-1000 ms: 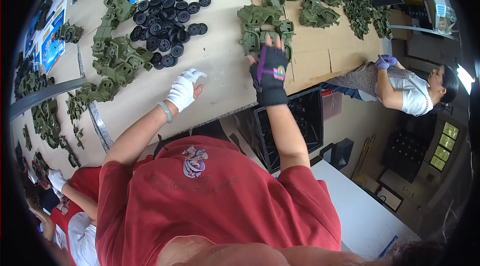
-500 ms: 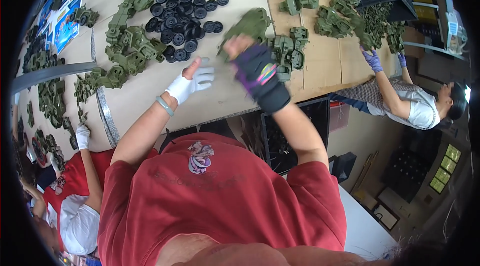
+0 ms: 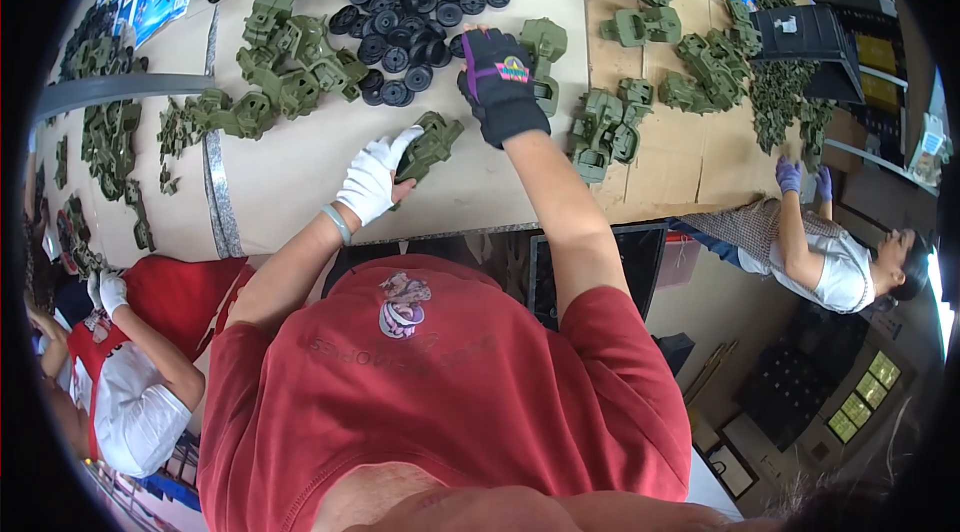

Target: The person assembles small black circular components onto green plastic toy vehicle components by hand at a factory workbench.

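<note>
A green plastic toy vehicle body [image 3: 430,147] is gripped in my left hand [image 3: 370,177], which wears a white glove and is closed round its near end. My right hand [image 3: 500,77], in a black and purple glove with bare fingertips, is at the right edge of a heap of black toy wheels [image 3: 400,27]. Its fingers point away from me and are mostly hidden, so a grip on a wheel cannot be made out. Just right of that hand lies another green vehicle body [image 3: 543,40], partly covered by the glove.
Green vehicle bodies are piled left of the wheels [image 3: 290,72] and grouped at the right [image 3: 605,127]. A black crate [image 3: 805,42] stands at the far right beside a mound of small green pieces [image 3: 775,82]. Co-workers are at the left [image 3: 145,382] and right [image 3: 830,252].
My left hand, empty before, now holds a green vehicle body. My right hand has left the vehicle body it was blurred over and moved to the wheel heap. The view has shifted slightly.
</note>
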The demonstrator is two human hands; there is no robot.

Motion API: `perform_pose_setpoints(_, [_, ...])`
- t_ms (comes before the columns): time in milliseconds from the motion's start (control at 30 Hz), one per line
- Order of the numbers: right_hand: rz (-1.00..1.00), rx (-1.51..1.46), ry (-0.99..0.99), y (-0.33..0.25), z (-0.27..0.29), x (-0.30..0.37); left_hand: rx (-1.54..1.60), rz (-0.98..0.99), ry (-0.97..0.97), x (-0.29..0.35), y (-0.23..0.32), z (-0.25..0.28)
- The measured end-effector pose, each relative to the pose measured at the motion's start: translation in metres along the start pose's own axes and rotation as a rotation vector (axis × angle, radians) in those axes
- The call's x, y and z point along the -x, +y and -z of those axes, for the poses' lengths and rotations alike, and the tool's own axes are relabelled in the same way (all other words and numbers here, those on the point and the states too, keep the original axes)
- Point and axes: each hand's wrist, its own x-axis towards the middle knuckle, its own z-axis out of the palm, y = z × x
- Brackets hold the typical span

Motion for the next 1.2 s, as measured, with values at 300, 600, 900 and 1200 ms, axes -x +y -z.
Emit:
perform_pose_setpoints(300, [0.025, -0.016, -0.111, -0.015, 0.015, -0.001, -0.633, -0.252, 0.188, 0.022, -0.009, -0.006])
perform_pose_setpoints(600, [-0.449, -0.479, -0.210, -0.042, 0.027, 0.149, -0.513, 0.082, -0.093, 0.013, -0.027, -0.002])
perform_pose_setpoints(900, [-0.093, -0.131, -0.425, -0.032, 0.031, 0.171, 0.116, 0.198, -0.025, 0.034, -0.014, -0.051])
perform_pose_setpoints(1200, [0.021, -0.433, -0.266, -0.073, 0.060, 0.118, 0.208, 0.251, -0.073, 0.035, -0.025, -0.060])
